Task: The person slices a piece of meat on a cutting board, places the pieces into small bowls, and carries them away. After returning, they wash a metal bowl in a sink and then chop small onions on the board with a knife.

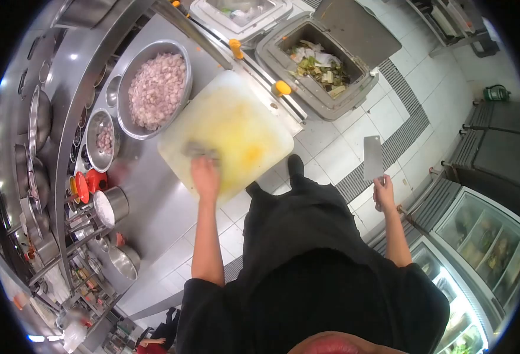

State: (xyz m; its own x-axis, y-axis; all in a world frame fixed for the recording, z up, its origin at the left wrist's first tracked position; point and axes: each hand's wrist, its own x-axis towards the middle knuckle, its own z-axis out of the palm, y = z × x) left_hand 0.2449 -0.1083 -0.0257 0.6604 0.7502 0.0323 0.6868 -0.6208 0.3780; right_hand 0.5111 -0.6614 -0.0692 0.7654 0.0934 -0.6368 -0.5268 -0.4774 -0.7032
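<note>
My left hand (205, 177) is closed on a grey cloth (202, 151), smeared by motion, and presses it onto a cutting board (263, 127). The board is pale with yellow stains and lies at the counter's edge. Out to the right, over the floor, my right hand (383, 193) grips a cleaver (373, 158) by its handle, the broad blade pointing away from me. A large steel bowl (184, 101) full of chopped pinkish pieces, perhaps shallots, stands beside the board's far left corner. Next to it is a smaller steel bowl (113, 154) with a few similar pieces.
A grey bin (345, 109) with vegetable scraps stands open beyond the counter, a second bin (236, 29) beside it. A steel pot (124, 206) with white contents sits at the left of the steel counter (148, 177). Glass-topped fridges (457, 206) line the right.
</note>
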